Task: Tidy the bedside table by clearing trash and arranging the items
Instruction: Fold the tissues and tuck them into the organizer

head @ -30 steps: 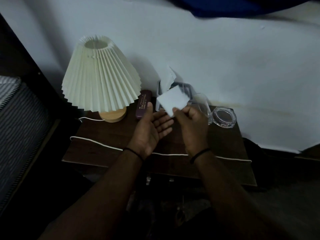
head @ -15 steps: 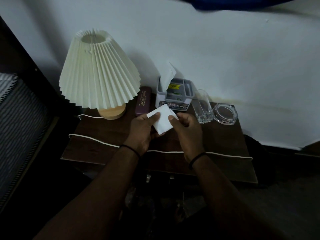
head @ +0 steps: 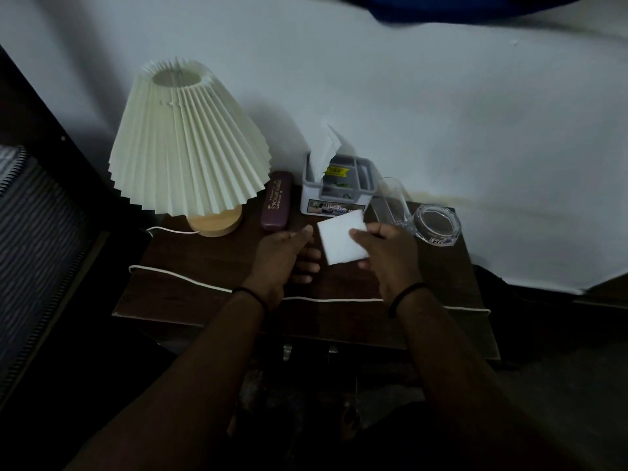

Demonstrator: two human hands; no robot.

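Observation:
A folded white tissue (head: 343, 240) is held over the middle of the dark wooden bedside table (head: 190, 294). My right hand (head: 387, 256) pinches its right edge between thumb and fingers. My left hand (head: 285, 256) is just left of the tissue, palm turned inward, fingers curled under it; whether it touches the tissue I cannot tell. Behind the tissue stands a grey organiser box (head: 336, 188) with a white tissue sticking up from its left slot.
A pleated cream lamp (head: 187, 144) on a wooden base stands at the back left, with its white cord (head: 190, 282) across the table. A maroon glasses case (head: 277, 205), a drinking glass (head: 394, 205) and a glass ashtray (head: 436, 224) line the wall side.
The tissue came down from in front of the organiser to just above the table. My left hand briefly held it with the right, then slid off to its left side.

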